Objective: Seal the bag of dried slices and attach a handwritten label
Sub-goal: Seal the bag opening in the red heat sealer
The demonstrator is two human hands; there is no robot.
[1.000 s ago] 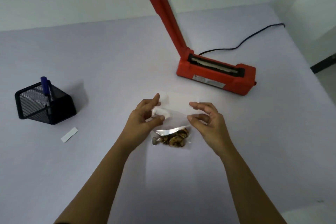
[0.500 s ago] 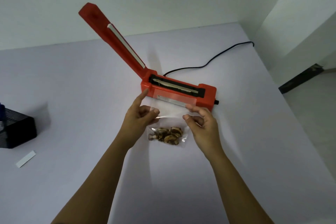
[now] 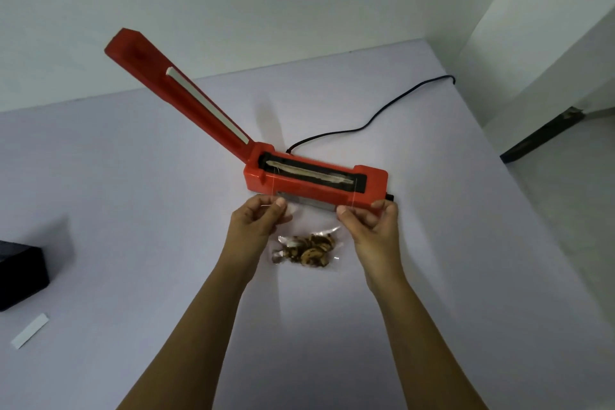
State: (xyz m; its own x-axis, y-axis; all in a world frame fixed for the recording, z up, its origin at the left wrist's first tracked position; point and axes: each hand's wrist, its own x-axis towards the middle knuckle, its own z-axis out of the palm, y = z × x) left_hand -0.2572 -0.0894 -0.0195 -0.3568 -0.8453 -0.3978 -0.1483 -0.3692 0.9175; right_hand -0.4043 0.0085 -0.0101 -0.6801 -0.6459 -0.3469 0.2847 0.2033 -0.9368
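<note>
A clear plastic bag with brown dried slices at its bottom is stretched between my hands. My left hand pinches its left edge and my right hand pinches its right edge. The bag's open top lies over the front of the red heat sealer, reaching the sealing strip. The sealer's arm stands raised, up and to the left. A blank white label strip lies at the far left of the table.
A black mesh pen holder sits at the left edge, partly cut off. The sealer's black cord runs back right over the pale table. The table's right edge drops to the floor beside a white wall.
Both hands have carried the bag forward, away from me, until its top lies over the sealer's base. The view has shifted right, so the pen holder sits at the frame's edge.
</note>
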